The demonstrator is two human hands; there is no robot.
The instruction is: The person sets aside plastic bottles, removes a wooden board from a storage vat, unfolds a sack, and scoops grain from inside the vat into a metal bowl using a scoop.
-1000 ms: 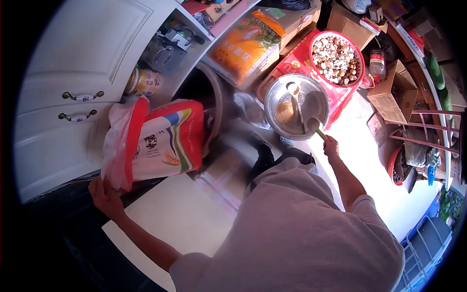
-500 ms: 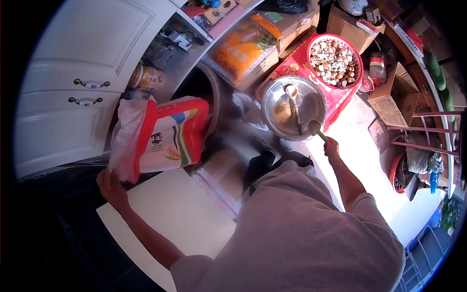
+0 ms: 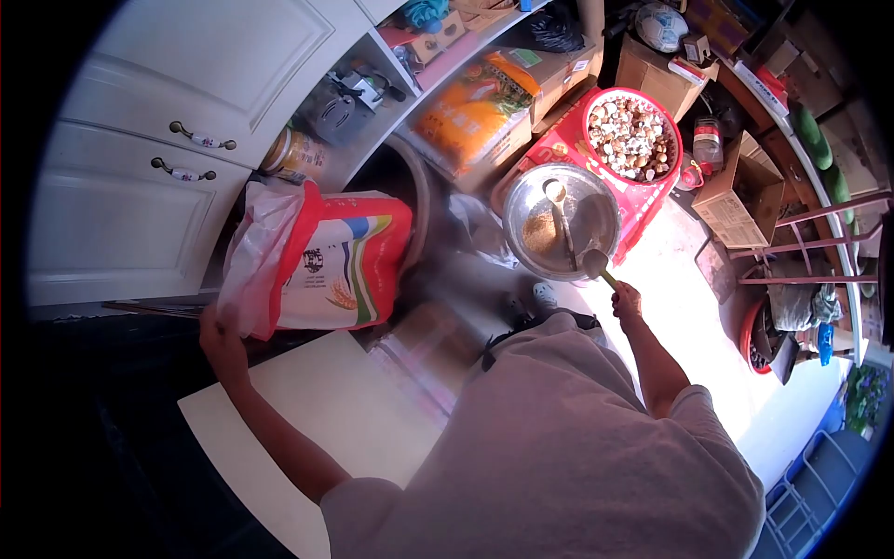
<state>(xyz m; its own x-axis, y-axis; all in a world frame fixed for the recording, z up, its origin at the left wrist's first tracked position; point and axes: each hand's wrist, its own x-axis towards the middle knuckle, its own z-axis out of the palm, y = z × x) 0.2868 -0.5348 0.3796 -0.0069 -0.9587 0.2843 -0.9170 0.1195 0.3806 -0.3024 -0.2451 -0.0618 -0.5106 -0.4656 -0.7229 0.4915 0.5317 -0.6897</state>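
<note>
My right hand is closed round the green handle of a spoon, whose rounded dark head is at the near rim of a metal basin. Inside the basin lie a patch of brownish grains and a second, long-handled spoon. On the left, my left hand is at the open mouth of a red and white sack printed with a wheat ear. Its fingers appear closed on the sack's clear plastic liner, though shadow dims them.
A red basket of brown and white pieces stands on a red box behind the basin. White cabinets line the left. A pale board is below the sack. An open carton and pink metal rack stand right.
The view has shifted slightly. The spoon in my right hand has moved a little left and down against the basin's rim. My left hand stays at the sack's mouth.
</note>
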